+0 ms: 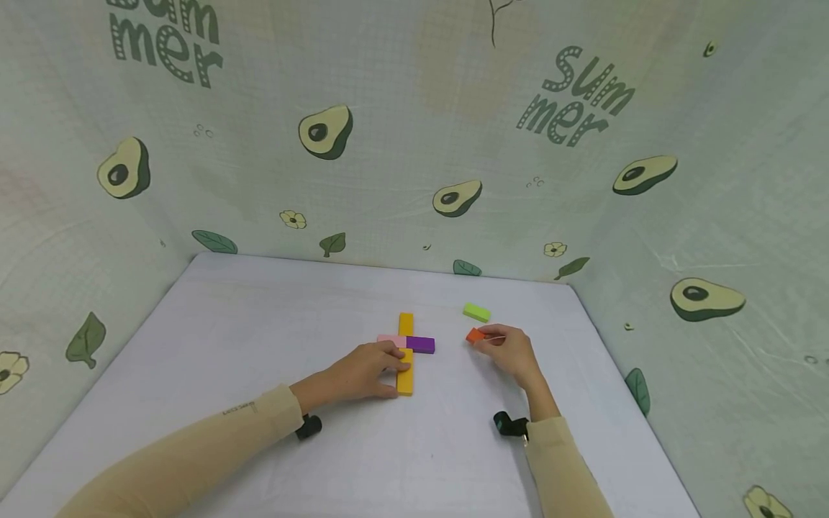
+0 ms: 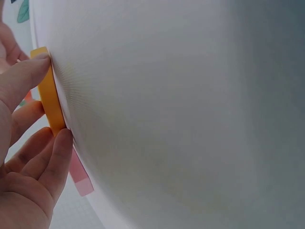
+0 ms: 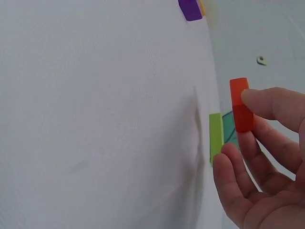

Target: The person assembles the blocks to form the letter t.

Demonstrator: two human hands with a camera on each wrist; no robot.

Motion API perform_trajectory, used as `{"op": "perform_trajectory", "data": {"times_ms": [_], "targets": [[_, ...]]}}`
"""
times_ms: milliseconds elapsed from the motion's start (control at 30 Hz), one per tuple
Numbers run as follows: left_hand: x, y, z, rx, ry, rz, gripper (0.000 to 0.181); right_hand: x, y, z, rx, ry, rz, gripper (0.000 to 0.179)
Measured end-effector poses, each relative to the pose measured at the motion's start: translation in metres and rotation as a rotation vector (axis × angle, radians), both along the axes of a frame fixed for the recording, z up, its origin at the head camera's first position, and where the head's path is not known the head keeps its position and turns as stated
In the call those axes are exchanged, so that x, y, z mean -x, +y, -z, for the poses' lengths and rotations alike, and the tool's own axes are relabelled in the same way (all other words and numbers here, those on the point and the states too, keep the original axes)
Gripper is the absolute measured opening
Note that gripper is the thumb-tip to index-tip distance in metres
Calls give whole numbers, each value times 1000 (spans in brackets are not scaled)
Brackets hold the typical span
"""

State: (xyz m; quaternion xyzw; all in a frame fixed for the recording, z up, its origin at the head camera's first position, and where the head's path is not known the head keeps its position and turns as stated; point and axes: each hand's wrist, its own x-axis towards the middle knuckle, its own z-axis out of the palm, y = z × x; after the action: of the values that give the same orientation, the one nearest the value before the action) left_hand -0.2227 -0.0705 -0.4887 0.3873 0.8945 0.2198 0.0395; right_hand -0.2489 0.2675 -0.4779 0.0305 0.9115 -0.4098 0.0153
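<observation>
Thumb and fingertips of the right hand (image 1: 512, 351) are closed in a pinch on a small orange-red rectangular block (image 3: 242, 105), held up off the white tabletop (image 1: 259, 324); over on the left hand (image 1: 369, 370), thumb and fingers bend round the near yellow-orange oblong block (image 1: 404, 385), gripping it flat on the surface. Just beyond those fingers, the far yellow-orange block (image 1: 406, 323), a pale pink block (image 1: 391, 339) and a purple block (image 1: 422, 345) meet it in a cross. So four pieces look placed, I'd judge, and two sit outside the layout: the orange-red one in hand and a lime-green oblong block (image 1: 476, 312) lying apart, beyond the right hand. The count: two yellow-orange, one pink, one purple, one orange-red, one lime-green, six blocks all told, and two hands working!
</observation>
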Motion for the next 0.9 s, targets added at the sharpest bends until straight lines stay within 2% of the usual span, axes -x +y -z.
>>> {"op": "perform_trajectory", "data": {"times_ms": [233,567,900], "targets": [[0,0,1,-18,19,18,53,-4,-5,-6,-14,14,-1,37],[1,0,0,-8,6,6,53,-10,-11,-8,-28,47,1,35],[0,0,-1,-22,-5,14,52,-21,-20,-7,-37,29,3,34]]}}
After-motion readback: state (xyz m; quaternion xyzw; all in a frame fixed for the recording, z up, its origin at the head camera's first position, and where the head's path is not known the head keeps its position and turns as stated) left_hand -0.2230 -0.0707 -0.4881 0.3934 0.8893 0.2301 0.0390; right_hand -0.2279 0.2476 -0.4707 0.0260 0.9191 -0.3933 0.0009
